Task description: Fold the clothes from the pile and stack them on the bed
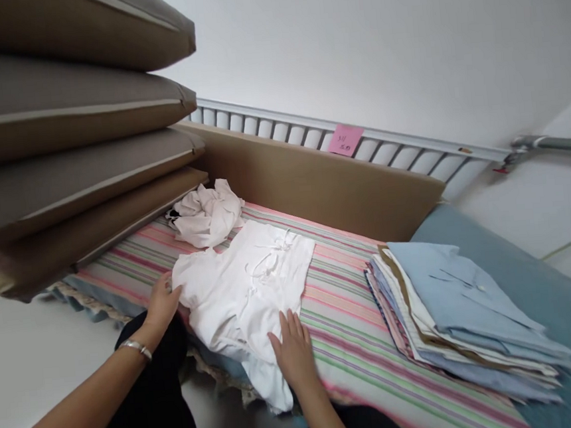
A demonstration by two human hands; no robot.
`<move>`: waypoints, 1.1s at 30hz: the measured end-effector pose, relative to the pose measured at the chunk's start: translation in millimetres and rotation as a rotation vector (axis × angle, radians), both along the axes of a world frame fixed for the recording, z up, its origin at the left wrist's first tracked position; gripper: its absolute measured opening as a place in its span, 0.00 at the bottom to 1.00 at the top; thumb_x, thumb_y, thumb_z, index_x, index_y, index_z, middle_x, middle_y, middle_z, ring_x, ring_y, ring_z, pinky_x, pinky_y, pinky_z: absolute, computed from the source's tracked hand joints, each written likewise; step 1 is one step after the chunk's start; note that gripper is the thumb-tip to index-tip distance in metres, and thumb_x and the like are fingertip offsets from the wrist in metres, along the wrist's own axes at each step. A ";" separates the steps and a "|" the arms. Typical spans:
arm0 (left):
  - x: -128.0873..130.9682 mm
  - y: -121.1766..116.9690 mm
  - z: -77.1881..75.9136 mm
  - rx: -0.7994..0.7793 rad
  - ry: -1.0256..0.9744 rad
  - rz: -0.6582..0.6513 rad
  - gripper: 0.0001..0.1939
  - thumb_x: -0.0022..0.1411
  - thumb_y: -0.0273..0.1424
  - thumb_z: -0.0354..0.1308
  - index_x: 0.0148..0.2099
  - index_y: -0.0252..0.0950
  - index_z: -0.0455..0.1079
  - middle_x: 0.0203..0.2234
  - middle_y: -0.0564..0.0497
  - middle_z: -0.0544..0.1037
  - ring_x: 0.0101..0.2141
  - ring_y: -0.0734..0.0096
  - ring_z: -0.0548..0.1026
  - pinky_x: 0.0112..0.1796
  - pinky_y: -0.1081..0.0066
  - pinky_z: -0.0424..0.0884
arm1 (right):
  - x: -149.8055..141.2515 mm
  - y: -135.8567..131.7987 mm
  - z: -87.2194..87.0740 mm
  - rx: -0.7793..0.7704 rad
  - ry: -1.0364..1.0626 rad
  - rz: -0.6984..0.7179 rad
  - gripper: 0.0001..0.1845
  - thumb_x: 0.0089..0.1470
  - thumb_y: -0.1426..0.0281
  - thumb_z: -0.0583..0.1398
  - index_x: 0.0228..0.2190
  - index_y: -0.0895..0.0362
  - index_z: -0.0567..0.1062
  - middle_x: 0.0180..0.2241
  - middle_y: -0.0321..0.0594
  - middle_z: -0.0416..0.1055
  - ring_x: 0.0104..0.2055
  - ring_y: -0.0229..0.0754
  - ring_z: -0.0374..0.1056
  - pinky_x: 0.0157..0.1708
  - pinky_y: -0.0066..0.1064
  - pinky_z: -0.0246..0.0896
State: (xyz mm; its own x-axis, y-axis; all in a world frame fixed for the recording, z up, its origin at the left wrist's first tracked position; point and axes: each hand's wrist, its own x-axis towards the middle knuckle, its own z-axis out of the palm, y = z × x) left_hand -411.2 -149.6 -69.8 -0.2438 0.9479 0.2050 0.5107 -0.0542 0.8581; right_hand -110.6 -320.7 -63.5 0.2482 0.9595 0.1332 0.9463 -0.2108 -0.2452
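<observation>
A white garment (245, 291) with small ties lies spread on a striped cloth (349, 315) over a bed. My left hand (162, 303), with a bracelet on the wrist, touches the garment's left edge, fingers curled onto the fabric. My right hand (292, 350) lies flat on the garment's lower part, fingers stretched out. Part of the garment hangs over the near edge of the bed.
A crumpled white cloth (208, 214) lies behind the garment. A stack of folded shirts (464, 311), light blue on top, sits to the right. Brown cushions (68, 126) are stacked at the left. A brown board (323, 184) and a radiator with a pink note (345, 139) stand behind.
</observation>
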 end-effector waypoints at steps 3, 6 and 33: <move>-1.1 12.8 -6.7 -0.088 -0.122 0.095 0.29 0.53 0.36 0.56 0.56 0.31 0.59 0.51 0.39 0.69 0.47 0.60 0.71 0.46 0.65 0.67 | -5.7 1.0 1.6 0.052 -0.043 -0.048 0.32 0.59 0.58 0.48 0.59 0.65 0.58 0.63 0.55 0.48 0.65 0.53 0.42 0.60 0.50 0.42; -4.7 31.2 -10.5 -0.157 -0.084 0.162 0.26 0.51 0.38 0.58 0.51 0.30 0.64 0.45 0.40 0.74 0.42 0.60 0.73 0.41 0.67 0.68 | -5.5 3.3 1.3 0.092 -0.074 0.004 0.32 0.60 0.58 0.46 0.60 0.62 0.55 0.64 0.52 0.44 0.66 0.50 0.39 0.61 0.49 0.40; 35.7 21.1 46.3 -0.142 -0.432 -0.758 0.13 0.59 0.38 0.51 0.33 0.35 0.71 0.29 0.51 0.76 0.31 0.67 0.70 0.35 0.73 0.66 | -73.1 356.4 22.4 -0.154 0.097 -0.280 0.25 0.51 0.61 0.55 0.47 0.64 0.65 0.46 0.60 0.68 0.47 0.54 0.67 0.40 0.40 0.62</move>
State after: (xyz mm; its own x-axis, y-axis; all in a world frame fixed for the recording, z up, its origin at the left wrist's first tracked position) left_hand -375.5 -128.5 -23.5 0.4320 0.8954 0.1081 0.0102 -0.1247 0.9921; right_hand -183.7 35.7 -41.1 0.5097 0.8592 -0.0454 0.8201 -0.5011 -0.2763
